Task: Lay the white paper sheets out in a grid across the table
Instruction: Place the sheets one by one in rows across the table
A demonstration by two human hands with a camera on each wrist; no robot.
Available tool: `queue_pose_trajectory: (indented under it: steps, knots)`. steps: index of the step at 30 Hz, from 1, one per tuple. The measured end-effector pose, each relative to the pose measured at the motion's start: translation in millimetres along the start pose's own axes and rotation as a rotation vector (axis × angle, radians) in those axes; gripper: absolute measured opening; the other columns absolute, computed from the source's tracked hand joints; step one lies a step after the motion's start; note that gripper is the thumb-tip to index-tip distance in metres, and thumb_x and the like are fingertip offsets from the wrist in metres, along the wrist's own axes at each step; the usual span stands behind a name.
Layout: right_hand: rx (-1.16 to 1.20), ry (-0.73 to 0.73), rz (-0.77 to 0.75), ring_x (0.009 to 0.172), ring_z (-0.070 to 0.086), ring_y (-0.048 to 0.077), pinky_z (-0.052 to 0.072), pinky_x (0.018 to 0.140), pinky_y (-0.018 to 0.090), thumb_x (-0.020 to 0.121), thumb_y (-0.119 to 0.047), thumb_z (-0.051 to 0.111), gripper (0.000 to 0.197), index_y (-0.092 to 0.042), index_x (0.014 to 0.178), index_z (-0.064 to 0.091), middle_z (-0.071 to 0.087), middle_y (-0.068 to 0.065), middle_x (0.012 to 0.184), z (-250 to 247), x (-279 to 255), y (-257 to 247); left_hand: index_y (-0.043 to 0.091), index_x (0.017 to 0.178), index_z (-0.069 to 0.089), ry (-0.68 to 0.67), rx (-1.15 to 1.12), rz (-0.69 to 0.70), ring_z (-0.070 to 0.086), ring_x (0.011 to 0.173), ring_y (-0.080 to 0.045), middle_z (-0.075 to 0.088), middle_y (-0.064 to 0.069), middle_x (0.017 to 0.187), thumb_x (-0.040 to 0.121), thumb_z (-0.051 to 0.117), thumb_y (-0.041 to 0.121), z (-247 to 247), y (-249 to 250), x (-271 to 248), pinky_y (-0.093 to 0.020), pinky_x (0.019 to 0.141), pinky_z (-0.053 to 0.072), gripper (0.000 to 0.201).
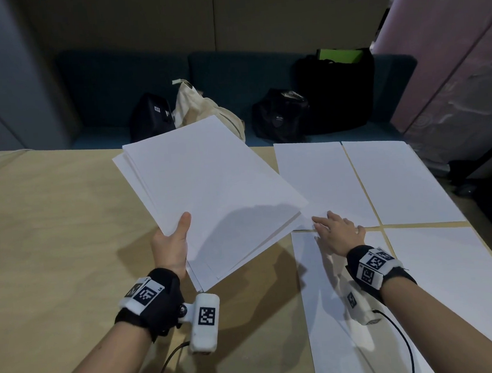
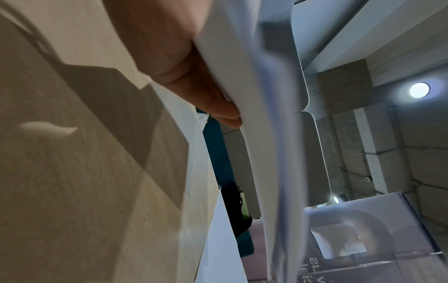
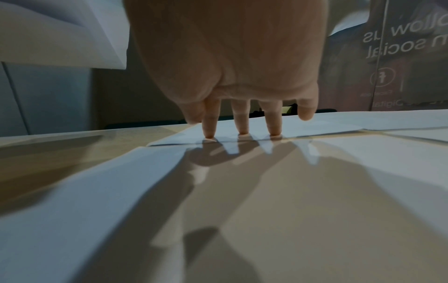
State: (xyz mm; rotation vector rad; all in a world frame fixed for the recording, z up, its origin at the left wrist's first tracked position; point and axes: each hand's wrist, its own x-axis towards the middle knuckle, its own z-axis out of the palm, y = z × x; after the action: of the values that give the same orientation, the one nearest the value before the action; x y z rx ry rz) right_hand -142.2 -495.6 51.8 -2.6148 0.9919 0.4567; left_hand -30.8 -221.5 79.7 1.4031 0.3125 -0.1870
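My left hand (image 1: 172, 239) grips a stack of white paper sheets (image 1: 210, 195) above the table, thumb on top and fingers underneath (image 2: 218, 107). On the right half of the wooden table (image 1: 50, 216) lie several single white sheets in a grid: a far left sheet (image 1: 321, 180), a far right sheet (image 1: 397, 180), a near left sheet (image 1: 328, 312) and a near right sheet (image 1: 452, 282). My right hand (image 1: 336, 229) is flat, its straight fingertips (image 3: 242, 132) pressing the near corner of the far left sheet (image 3: 303, 124).
Beyond the table's far edge a dark blue bench (image 1: 230, 78) holds black bags (image 1: 334, 91) and a beige tote (image 1: 197, 107). A printed banner (image 1: 459, 66) stands at the right. Bare tabletop stretches to the left.
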Motion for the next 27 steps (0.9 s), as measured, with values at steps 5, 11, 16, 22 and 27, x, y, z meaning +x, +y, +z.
queue_pose_trajectory:
  steps: [5, 11, 16, 22, 27]
  knots:
    - [0.002, -0.012, 0.001, 0.142, 0.021, 0.032, 0.011, 0.115, 0.054, 0.098, -0.037, 0.034, 0.043, -0.037, 0.141, 0.035, 0.020, -0.001, 0.157, 0.5, 1.5, 0.3, 0.002, 0.117, 0.060, -0.004, 0.003, 0.004, 0.058, 0.100, -0.019, 0.062, -0.004, 0.109, 0.088, 0.062, 0.014, 0.2, 0.6, -1.0, -0.027, 0.086, 0.043, 0.032]
    - [0.013, -0.006, 0.003, 0.141, 0.024, 0.032, 0.012, 0.114, 0.053, 0.097, -0.037, 0.036, 0.042, -0.036, 0.139, 0.038, 0.023, -0.002, 0.156, -0.4, 3.3, -1.1, 0.002, 0.118, 0.059, -0.002, 0.011, 0.021, 0.058, 0.099, -0.017, 0.062, -0.004, 0.110, 0.088, 0.062, 0.015, -0.2, 1.3, -1.0, -0.026, 0.086, 0.041, 0.033]
    - [0.053, 0.056, -0.020, 0.138, 0.030, 0.028, 0.015, 0.113, 0.051, 0.095, -0.034, 0.042, 0.043, -0.031, 0.137, 0.042, 0.028, 0.002, 0.154, 2.0, -4.5, -0.9, 0.002, 0.119, 0.059, 0.000, 0.006, 0.013, 0.058, 0.101, -0.018, 0.062, -0.004, 0.111, 0.088, 0.063, 0.015, -2.2, -0.2, 0.9, -0.027, 0.088, 0.043, 0.034]
    - [0.069, 0.058, 0.005, 0.143, 0.020, 0.029, 0.017, 0.114, 0.053, 0.091, -0.035, 0.052, 0.060, -0.022, 0.145, 0.029, 0.017, 0.008, 0.157, 18.8, -24.8, 4.2, 0.003, 0.120, 0.058, -0.013, 0.019, 0.020, 0.059, 0.102, -0.019, 0.062, -0.004, 0.111, 0.088, 0.063, 0.016, -4.1, -2.8, -0.2, -0.028, 0.089, 0.043, 0.035]
    - [0.088, 0.029, 0.035, 0.139, 0.025, 0.031, 0.022, 0.111, 0.052, 0.089, -0.042, 0.056, 0.060, -0.018, 0.140, 0.035, 0.020, 0.008, 0.154, 25.5, -41.1, 9.9, 0.004, 0.120, 0.059, -0.025, 0.031, 0.031, 0.058, 0.102, -0.019, 0.062, -0.003, 0.111, 0.088, 0.062, 0.017, -5.8, -2.7, -4.8, -0.028, 0.091, 0.043, 0.035]
